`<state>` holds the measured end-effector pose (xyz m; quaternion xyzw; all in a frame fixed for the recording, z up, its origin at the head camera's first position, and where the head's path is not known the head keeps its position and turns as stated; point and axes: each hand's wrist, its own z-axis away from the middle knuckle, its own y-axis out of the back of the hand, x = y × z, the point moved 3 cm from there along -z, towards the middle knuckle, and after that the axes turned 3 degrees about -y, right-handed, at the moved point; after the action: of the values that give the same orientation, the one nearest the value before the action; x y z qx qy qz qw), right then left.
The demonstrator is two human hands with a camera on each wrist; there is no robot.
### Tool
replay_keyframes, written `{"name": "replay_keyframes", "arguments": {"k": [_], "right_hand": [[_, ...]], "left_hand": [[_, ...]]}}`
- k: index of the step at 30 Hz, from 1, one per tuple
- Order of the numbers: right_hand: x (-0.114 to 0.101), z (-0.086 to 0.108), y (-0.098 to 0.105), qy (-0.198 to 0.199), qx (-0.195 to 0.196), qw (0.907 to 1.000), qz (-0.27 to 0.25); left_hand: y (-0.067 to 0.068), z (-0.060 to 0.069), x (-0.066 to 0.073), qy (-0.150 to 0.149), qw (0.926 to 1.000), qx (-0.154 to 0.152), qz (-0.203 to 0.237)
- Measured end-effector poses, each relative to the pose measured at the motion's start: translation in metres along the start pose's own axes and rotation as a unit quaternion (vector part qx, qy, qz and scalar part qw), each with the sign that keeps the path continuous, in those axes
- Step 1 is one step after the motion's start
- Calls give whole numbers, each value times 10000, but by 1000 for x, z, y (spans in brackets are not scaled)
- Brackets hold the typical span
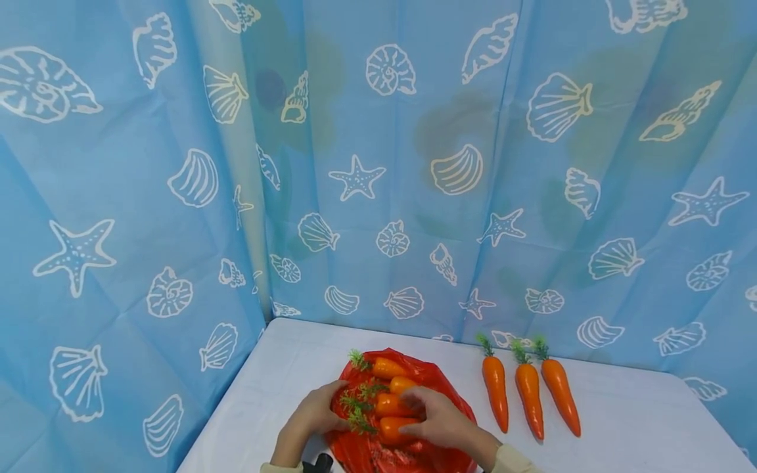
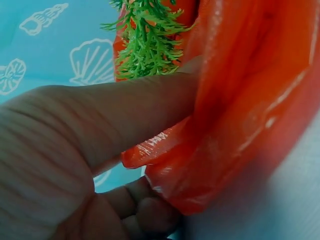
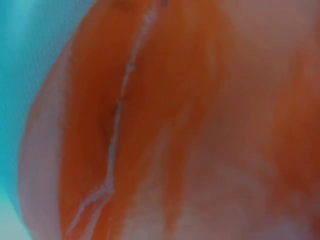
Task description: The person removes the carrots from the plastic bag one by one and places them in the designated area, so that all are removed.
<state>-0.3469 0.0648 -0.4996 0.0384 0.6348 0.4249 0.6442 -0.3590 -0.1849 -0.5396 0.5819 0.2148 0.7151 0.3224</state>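
A red plastic bag [image 1: 440,378] lies on the table with several orange carrots [image 1: 393,405] in its opening, their leafy green tops [image 1: 357,407] pointing left. My left hand [image 1: 316,414] is at the bag's left side. In the left wrist view, its thumb [image 2: 135,107] lies over the bag's edge beside the green leaves, with fingers curled below, pinching the plastic. My right hand [image 1: 443,420] reaches over the carrots from the right, its fingers and thumb bent around the lower ones. Blurred red film [image 3: 150,125] fills most of the right wrist view and hides that hand.
Three more carrots [image 1: 529,401] lie side by side on the white table [image 1: 639,420], right of the bag. Behind the table and along its left hangs a blue curtain [image 1: 367,131] with white shell prints. A small black object [image 1: 322,462] shows by the left wrist.
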Motion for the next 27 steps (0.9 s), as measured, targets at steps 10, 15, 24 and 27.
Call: {"name": "replay_keyframes", "arguments": {"k": [10,15,24,27], "right_hand": [[9,-5,-2,114,-452,9986,263],[17,-9,-2,120,-484,9981,363],[3,1,-5,-158,-677,9965,459],[4,0,-7,-235,-706,9963,425]], "left_hand": [[-2,3,1,245,9992,-64,313],[-1,2,1,252,9991,-59,325],[-1,1,0,162,9993,-140,295],[-1,0,1,156,9993,-154,315]]}}
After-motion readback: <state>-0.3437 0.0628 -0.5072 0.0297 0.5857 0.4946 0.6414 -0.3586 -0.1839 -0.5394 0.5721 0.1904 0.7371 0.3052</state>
